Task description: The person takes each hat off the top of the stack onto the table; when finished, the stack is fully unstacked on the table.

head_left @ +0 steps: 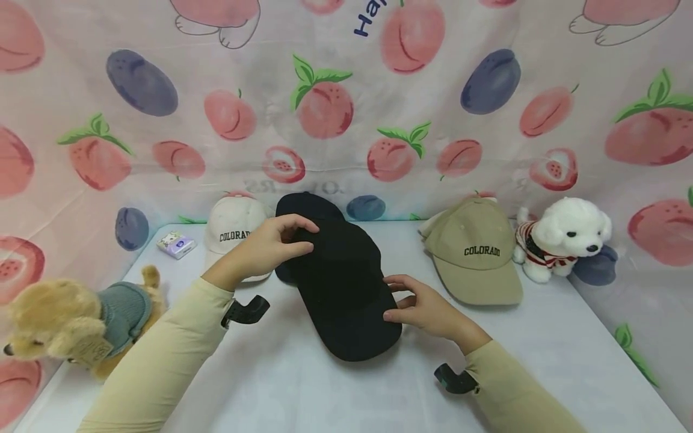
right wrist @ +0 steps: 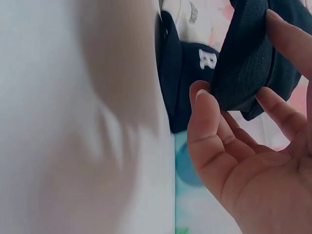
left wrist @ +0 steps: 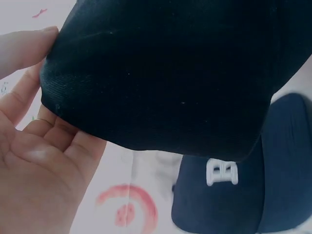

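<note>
A black baseball cap (head_left: 346, 282) is held between both hands, its brim pointing toward me and tilted down. My left hand (head_left: 273, 240) grips the crown's edge on the left, with the thumb on the near side and the other fingers partly behind the fabric in the left wrist view. At the brim's right side, my right hand (head_left: 425, 307) pinches the edge between thumb and fingers. Behind the black cap, and partly hidden by it, lies a navy cap (head_left: 308, 206); its white letter patch (left wrist: 222, 172) shows in the left wrist view.
A white cap (head_left: 233, 219) lettered COLORADO stands behind my left hand, near a small purple-and-white pack (head_left: 175, 245). On the right are khaki caps (head_left: 471, 240) and a white plush dog (head_left: 568, 234). A tan plush dog (head_left: 59, 319) stands at left. Fruit-print cloth surrounds the white table (head_left: 271, 385).
</note>
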{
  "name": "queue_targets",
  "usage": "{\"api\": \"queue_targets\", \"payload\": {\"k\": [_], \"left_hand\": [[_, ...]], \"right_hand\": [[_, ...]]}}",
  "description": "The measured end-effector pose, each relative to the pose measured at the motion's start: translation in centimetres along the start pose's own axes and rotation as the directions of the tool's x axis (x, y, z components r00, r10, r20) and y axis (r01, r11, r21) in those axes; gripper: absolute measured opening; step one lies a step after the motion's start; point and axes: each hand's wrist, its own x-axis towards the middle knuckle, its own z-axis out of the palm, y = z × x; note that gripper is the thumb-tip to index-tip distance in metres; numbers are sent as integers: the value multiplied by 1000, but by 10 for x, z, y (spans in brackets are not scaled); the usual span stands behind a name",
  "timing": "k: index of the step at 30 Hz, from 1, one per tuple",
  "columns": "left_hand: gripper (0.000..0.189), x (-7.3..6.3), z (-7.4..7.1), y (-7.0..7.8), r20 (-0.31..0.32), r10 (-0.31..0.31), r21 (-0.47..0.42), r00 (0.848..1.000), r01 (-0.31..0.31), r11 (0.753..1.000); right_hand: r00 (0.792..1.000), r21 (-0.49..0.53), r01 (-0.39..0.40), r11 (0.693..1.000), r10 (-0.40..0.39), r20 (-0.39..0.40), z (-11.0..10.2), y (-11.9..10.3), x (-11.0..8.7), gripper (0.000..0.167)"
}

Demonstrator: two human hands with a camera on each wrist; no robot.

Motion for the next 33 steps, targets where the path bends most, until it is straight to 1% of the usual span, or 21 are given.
{"api": "queue_targets", "payload": {"k": [2,7,16,20,26,30,33], "left_hand": [[28,-4,-6,-4,-11,-21,6,1000,21,1000],[29,-12,-18,-11,-16,-35,16,999,35,999],[34,-28,-40,-16,-47,-49,84,998,53,995],[37,-34,-49,-17,-69,-48,120,997,56,991],[39,-43,-59,-20,-90,-94,149,992,106,983],[42,-49,-66,-26,-106,-131,178,986,149,973],[44,-53,-72,-31,-105,-151,174,983,168,970]], "right_hand": [[1000,3,6,1000,-6,11,7,-3,5,70],[1000,9,-9,1000,9,17,24,-7,12,70],[999,-30,-2,1000,3,35,55,-15,31,74],[999,-19,4,1000,-3,43,68,-21,38,74],[999,-7,6,1000,-6,47,85,-29,49,74],[998,2,6,1000,-6,59,95,-33,56,73],[998,2,-4,1000,4,67,100,-36,60,73]]}}
